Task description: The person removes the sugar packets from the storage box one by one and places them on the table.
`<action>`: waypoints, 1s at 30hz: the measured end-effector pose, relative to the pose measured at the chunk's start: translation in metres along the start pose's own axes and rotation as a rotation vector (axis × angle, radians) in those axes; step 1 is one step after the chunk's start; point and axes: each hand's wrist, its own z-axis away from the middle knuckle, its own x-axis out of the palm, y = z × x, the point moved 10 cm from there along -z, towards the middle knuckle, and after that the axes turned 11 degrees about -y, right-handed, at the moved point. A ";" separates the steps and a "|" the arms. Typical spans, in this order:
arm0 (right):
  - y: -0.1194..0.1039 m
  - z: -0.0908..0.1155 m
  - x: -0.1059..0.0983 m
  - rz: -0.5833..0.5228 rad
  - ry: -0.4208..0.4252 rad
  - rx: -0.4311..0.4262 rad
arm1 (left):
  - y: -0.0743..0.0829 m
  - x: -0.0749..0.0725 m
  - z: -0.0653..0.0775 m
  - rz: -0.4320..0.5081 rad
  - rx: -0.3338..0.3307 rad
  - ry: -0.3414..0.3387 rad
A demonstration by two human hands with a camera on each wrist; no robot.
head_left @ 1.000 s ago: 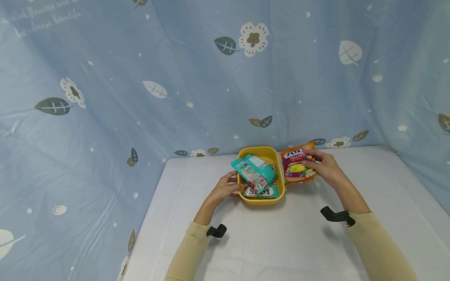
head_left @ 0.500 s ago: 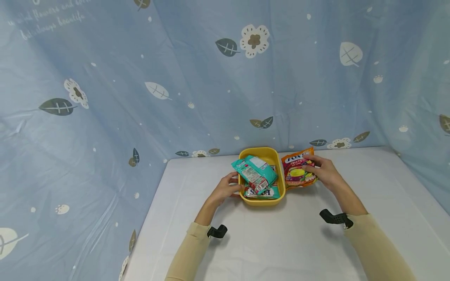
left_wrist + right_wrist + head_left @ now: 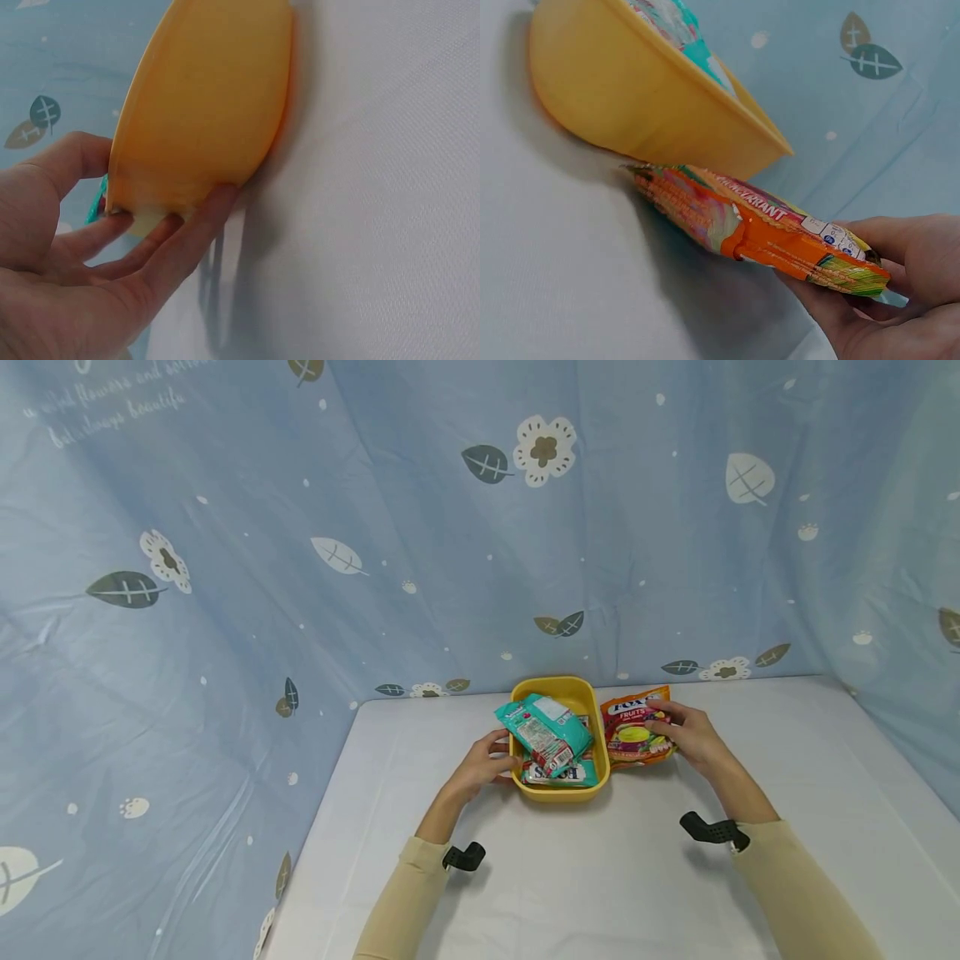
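A yellow plastic container (image 3: pixel 564 794) stands on the table near the back. My left hand (image 3: pixel 480 766) grips its left side, thumb at the rim and fingers against the outer wall (image 3: pixel 202 97). Inside lie teal candy bags; the upper bag (image 3: pixel 546 732) slants across, overlapping the left rim, and the lower bag (image 3: pixel 573 774) shows white lettering. To the container's right, my right hand (image 3: pixel 693 737) pinches an orange and purple Fox's fruit candy bag (image 3: pixel 633 735) by its right edge. In the right wrist view, that bag's far end reaches close beside the container wall, its held end raised.
A white cloth covers the table (image 3: pixel 600 877). Close behind the container hangs a blue curtain (image 3: pixel 442 577) printed with leaves and flowers. Black wrist straps (image 3: pixel 716 829) sit at both sleeve cuffs.
The right hand has lowered the orange candy bag a little beside the container. The left hand stays at the container's left side. The head view has shifted slightly.
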 end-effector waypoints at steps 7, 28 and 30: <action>0.011 -0.003 -0.001 -0.006 0.010 0.029 | 0.000 0.000 -0.001 -0.003 0.003 -0.006; 0.028 -0.008 -0.005 0.090 0.034 0.042 | -0.002 -0.002 -0.002 -0.001 -0.003 -0.004; 0.029 -0.008 -0.006 0.098 0.037 0.041 | -0.002 -0.002 -0.002 0.000 -0.001 -0.004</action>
